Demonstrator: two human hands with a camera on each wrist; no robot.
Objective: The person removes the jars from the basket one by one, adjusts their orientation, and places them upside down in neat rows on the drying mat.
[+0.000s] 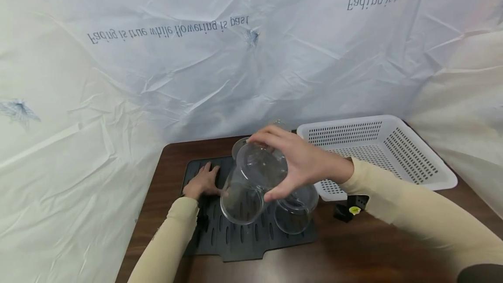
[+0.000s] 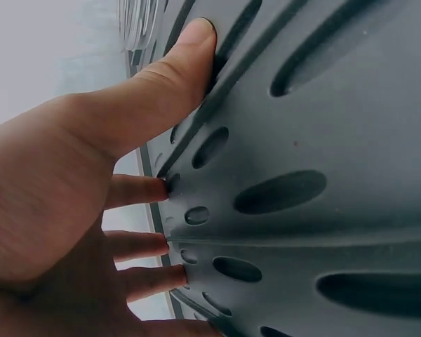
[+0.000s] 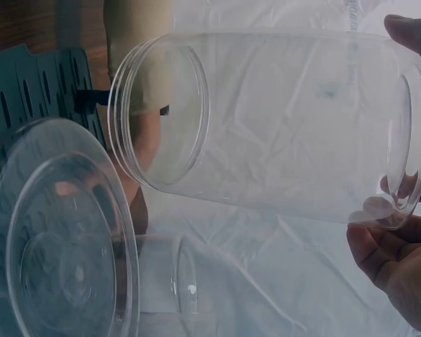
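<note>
My right hand [image 1: 294, 156] grips a clear plastic jar [image 3: 288, 126] by its base end, with thumb and fingers spread round it. The jar's rimmed mouth points down towards the dark grey drying mat [image 1: 241, 248]. On the mat at the left, my left hand [image 1: 202, 181] rests with its fingers spread. In the left wrist view, its thumb and fingertips touch the slotted surface of the mat. More clear containers [image 1: 292, 217] stand on the mat right of the held jar. A wide, round clear piece [image 3: 63, 232] shows close by in the right wrist view.
A white perforated basket [image 1: 412, 152] stands at the right on the brown wooden table [image 1: 353, 248]. A small black object [image 1: 343, 213] sits near the right sleeve. White printed sheeting [image 1: 235, 77] hangs behind and at both sides.
</note>
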